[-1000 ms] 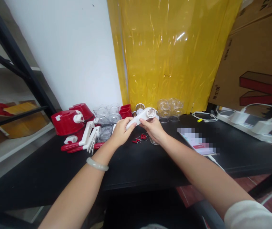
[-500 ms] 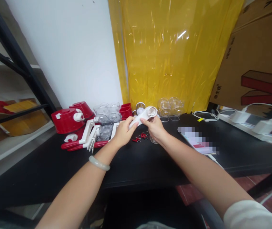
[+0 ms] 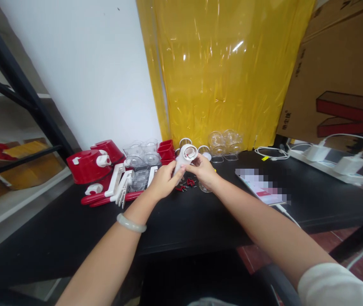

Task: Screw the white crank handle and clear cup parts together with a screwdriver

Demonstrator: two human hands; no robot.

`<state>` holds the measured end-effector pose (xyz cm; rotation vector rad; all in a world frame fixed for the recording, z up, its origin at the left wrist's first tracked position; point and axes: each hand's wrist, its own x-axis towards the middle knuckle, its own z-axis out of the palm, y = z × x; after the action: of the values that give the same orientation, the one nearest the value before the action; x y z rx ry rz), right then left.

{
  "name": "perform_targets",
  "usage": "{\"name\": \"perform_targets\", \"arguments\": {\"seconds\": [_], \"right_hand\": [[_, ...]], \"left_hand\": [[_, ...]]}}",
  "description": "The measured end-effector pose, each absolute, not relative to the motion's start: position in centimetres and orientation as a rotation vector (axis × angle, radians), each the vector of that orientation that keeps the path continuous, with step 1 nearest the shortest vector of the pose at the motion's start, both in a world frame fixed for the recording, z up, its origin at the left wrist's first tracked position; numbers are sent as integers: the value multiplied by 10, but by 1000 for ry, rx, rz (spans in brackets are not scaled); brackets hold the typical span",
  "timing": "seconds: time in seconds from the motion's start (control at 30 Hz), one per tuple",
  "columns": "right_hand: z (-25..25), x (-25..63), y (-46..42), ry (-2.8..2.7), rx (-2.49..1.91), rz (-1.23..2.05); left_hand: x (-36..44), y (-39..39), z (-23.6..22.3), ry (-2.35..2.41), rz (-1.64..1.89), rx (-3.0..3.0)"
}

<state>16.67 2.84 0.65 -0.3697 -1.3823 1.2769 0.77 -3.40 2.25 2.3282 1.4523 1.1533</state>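
Note:
My left hand (image 3: 161, 182) is closed round the lower end of a white plastic handle piece (image 3: 185, 156) with a round open head, held over the black table (image 3: 73, 229). My right hand (image 3: 204, 171) pinches the same piece just below its round head. A small red part shows inside the head. Several small red clips (image 3: 187, 183) lie on the table right under my hands. A pale bangle (image 3: 130, 223) circles my left wrist.
Red housings (image 3: 87, 163), white and red levers (image 3: 117, 187) and clear plastic cups (image 3: 141, 159) sit at the left back. Clear domes (image 3: 226, 142) stand before a yellow sheet (image 3: 222, 72). A booklet (image 3: 260, 189), power strip (image 3: 327, 163) and cardboard box (image 3: 343, 76) lie right.
The white piece has swung from lying slanted to the right to standing nearly upright, its round head now facing me. Both hands shifted slightly left with it.

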Motion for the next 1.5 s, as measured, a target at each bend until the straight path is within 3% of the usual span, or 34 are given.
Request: {"name": "perform_targets", "arguments": {"seconds": [0.37, 0.83, 1.13, 1.33, 1.5], "right_hand": [[14, 169, 26, -1384, -338, 1127], [6, 168, 36, -1276, -295, 1235], [14, 188, 56, -1538, -521, 1271], [0, 221, 78, -1969, -1413, 333], [-10, 231, 85, -2152, -1666, 269]], "left_hand": [[13, -35, 22, 1568, 1056, 2372], [15, -34, 24, 1732, 939, 2401], [11, -36, 24, 1786, 1167, 2386], [9, -33, 24, 1976, 1254, 2284], [8, -31, 22, 2028, 1184, 2292]]}}
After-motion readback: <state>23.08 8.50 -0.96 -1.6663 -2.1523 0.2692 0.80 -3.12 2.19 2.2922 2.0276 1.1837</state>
